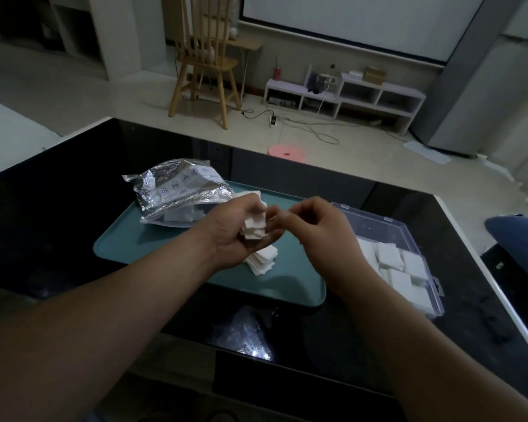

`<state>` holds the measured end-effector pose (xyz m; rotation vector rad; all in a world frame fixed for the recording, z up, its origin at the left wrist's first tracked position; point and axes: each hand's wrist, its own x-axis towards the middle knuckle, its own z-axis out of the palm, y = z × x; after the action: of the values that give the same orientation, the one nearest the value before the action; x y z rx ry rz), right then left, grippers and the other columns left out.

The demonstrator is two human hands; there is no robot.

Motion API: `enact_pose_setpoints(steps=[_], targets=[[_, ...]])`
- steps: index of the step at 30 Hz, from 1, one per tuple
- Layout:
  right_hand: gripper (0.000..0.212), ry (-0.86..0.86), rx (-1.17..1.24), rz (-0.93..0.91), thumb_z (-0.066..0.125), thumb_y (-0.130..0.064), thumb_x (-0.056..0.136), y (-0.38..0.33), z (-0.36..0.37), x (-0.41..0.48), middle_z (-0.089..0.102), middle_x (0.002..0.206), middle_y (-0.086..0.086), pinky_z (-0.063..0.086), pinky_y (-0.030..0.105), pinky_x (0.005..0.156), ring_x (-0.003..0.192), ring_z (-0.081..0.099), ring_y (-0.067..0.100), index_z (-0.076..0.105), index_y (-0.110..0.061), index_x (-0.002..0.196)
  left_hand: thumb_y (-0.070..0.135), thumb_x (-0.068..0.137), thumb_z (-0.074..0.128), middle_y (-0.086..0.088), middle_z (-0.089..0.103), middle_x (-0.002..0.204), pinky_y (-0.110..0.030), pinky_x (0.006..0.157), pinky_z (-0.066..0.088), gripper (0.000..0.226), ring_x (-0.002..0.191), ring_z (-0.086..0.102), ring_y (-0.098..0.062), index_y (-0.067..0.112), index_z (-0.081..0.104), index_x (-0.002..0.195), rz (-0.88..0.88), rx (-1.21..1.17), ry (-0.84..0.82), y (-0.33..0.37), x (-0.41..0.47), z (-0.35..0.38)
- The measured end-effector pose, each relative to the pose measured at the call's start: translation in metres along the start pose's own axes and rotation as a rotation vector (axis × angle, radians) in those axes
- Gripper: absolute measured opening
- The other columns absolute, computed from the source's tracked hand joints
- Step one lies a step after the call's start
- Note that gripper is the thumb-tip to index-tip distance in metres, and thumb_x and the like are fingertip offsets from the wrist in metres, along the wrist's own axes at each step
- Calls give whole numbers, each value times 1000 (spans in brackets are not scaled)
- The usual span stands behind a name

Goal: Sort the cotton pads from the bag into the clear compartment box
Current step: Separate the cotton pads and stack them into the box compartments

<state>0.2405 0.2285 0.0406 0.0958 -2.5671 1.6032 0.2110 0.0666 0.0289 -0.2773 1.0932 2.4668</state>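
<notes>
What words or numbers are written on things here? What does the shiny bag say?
White label on the silver bag: round symbols and tiny print, too blurred to read.
Clear compartment box: no writing visible.
No other readable words or numbers anywhere.

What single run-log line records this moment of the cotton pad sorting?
left hand: holds pad stack | right hand: pinches top pad | box: partly filled | bag: on tray

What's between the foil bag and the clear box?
Head view: the left hand gripping a stack of cotton pads, the right hand pinching it, above a loose pile on the teal tray.
</notes>
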Motion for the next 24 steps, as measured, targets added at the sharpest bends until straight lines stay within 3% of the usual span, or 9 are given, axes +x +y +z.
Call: enact_pose_setpoints(steps=[1,4,7,9,12,14,16,21,24], targets=[[22,-25,-61,-69,76,-41,91,1,-4,1,71,95,-4,54,33,79,90,67,10,67,-23,100,9,94,57,-9,63,82,-38,70,63,4,75,68,-20,5,58,94,-31,27,-27,0,-3,-1],[26,-144,-197,-154,75,-43,92,3,-11,3,66,114,-17,52,32,94,115,60,1,64,-31,112,34,89,76,-9,60,84,-35,65,62,36,76,61,-18,9,64,112,-92,127,-86,-1,-12,-5],[39,-206,-186,-150,71,-38,96,6,-11,5,62,131,-20,48,32,104,127,54,-3,59,-31,132,60,89,66,-7,60,89,-27,60,56,59,77,60,-18,11,61,121,-166,186,-221,-2,-16,-5],[44,-254,-126,-104,68,-34,99,7,-10,8,62,137,-15,48,34,108,127,57,0,56,-28,141,63,95,54,-6,58,87,-24,54,51,55,73,58,-18,12,59,114,-211,202,-292,-4,-15,-5],[22,-268,-40,-66,69,-24,100,11,-8,11,77,106,-2,58,45,96,95,73,14,69,-21,122,53,99,50,-7,56,84,-21,47,46,42,68,56,-17,15,61,111,-208,268,-304,-8,-14,-3],[6,-212,-25,-92,72,-23,98,16,-9,13,78,92,0,59,46,89,87,74,21,73,-20,103,52,99,54,-7,53,84,-19,46,45,37,69,55,-16,16,61,108,-215,272,-314,-10,-14,-2],[6,-166,-22,-102,74,-27,97,17,-11,15,79,92,-4,59,41,86,88,75,18,77,-22,98,53,97,57,-7,52,84,-18,45,45,38,71,55,-16,17,61,108,-213,249,-293,-11,-13,-2],[10,-90,-72,-164,75,-27,96,18,-16,16,79,90,-12,53,12,72,83,72,0,82,-22,102,45,99,58,-5,54,80,-13,42,39,34,66,54,-12,12,61,110,-152,190,-223,-11,-10,-3],[8,-91,-41,-148,71,-23,98,18,-16,17,75,87,-4,57,26,77,84,71,13,76,-20,93,42,100,57,-6,60,80,-12,41,39,37,66,56,-13,11,63,118,-138,151,-163,-10,-8,-6]])
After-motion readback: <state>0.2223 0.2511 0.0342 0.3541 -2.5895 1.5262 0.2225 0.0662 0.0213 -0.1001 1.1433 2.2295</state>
